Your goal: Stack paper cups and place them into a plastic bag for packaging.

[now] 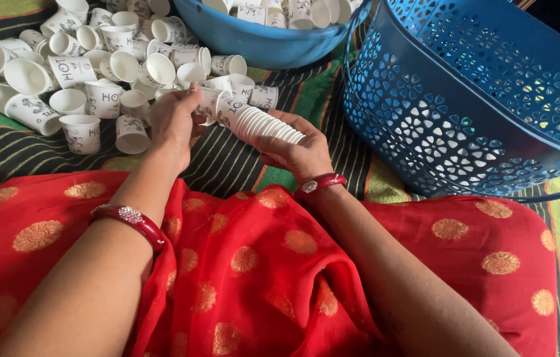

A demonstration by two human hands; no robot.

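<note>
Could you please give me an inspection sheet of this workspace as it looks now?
Surface: striped green and black mat.
Job's things: nested stack of paper cups, lying sideways.
Clutter: loose paper cups heaped on the mat; more in the blue tub.
Grips: right hand holds the stack; left hand touches its end.
Cables: nothing seen.
Surroundings: blue perforated basket; red garment over the lap.

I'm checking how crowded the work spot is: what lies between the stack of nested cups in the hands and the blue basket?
In the head view, only bare striped cloth separates the stack of nested cups from the blue basket.
</note>
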